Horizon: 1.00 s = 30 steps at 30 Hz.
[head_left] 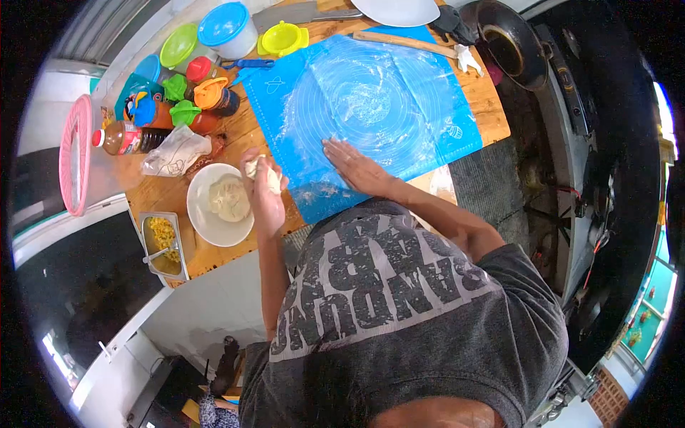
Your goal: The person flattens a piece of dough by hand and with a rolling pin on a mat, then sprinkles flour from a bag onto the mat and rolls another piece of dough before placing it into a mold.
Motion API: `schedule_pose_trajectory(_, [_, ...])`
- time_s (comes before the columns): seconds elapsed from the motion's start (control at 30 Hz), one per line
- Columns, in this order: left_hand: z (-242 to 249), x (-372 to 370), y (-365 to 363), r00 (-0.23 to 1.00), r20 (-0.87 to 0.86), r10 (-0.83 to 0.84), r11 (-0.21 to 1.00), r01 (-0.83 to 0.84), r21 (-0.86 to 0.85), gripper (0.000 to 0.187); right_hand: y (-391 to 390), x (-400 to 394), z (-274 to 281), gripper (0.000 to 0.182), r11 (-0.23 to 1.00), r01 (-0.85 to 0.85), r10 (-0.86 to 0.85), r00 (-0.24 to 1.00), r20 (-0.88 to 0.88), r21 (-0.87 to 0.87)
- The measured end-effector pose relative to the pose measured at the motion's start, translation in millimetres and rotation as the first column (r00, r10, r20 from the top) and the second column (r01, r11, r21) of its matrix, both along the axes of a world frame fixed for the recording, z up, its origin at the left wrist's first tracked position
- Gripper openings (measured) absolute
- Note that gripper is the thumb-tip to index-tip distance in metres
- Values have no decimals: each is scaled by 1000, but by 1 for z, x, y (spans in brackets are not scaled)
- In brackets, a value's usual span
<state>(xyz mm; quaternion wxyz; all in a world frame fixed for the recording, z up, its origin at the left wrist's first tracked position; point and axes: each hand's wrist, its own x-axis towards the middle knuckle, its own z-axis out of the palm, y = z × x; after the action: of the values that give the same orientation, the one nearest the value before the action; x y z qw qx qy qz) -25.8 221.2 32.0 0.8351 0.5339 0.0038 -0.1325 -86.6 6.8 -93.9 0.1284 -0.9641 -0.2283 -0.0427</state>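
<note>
My left hand [267, 203] is closed around a lump of pale dough [257, 168], just right of a white bowl [198, 227]. More dough [230, 198] sits in that bowl. My right hand [357, 168] lies flat, fingers stretched out, on the near part of a blue baking mat [289, 118]. White flour [364, 100] is smeared over the mat's printed circles. Nothing shows in my right hand.
A metal tray of yellow filling [164, 232] with a spoon stands left of the bowl. Jars and bottles [153, 114] crowd the left side. A rolling pin [407, 44] lies on the mat's far edge, beside a dark wok [510, 46]. A cleaver [285, 14] lies behind.
</note>
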Motion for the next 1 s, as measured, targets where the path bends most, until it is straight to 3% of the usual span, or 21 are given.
schedule_pose_trajectory(0.1, [-12,3,-7,994,-83,-74,992,65,-105,29,-39,-9,7,65,995,33,-37,999,37,97])
schedule_pose_trajectory(0.2, [-31,9,-15,984,-108,-140,965,111,-237,30,-90,8,22,75,946,324,-324,945,49,18])
schedule_pose_trajectory(0.33, [-7,3,-43,968,-19,-249,967,250,52,24,-128,67,19,83,845,524,-534,832,152,106])
schedule_pose_trajectory(0.4, [-4,-1,-52,972,-58,-229,971,232,59,27,-127,99,19,86,810,556,-581,804,126,186])
schedule_pose_trajectory(0.5, [-36,-4,-56,967,-99,-233,971,236,24,28,-106,129,10,86,881,405,-441,890,118,246])
schedule_pose_trajectory(0.6, [-70,-2,-68,1000,-4,-11,960,12,280,20,-60,110,20,83,952,144,-164,985,54,270])
schedule_pose_trajectory(0.7, [-80,5,-68,981,-95,166,961,-139,241,27,-29,51,21,76,949,-70,72,997,4,307])
schedule_pose_trajectory(0.8, [-77,14,-67,929,-242,281,956,-249,154,41,-52,0,25,68,970,-146,179,971,-160,195])
schedule_pose_trajectory(0.87, [-79,21,-68,926,-220,306,948,-275,159,43,-93,-20,26,65,999,-11,1,980,-201,-48])
schedule_pose_trajectory(0.93, [-68,22,-74,932,-136,337,932,-310,186,45,-150,-35,31,67,978,207,-207,972,-107,-11])
schedule_pose_trajectory(1.0, [-60,26,-84,961,-54,270,953,-259,155,37,-193,-29,26,72,916,384,-387,922,2,-111])
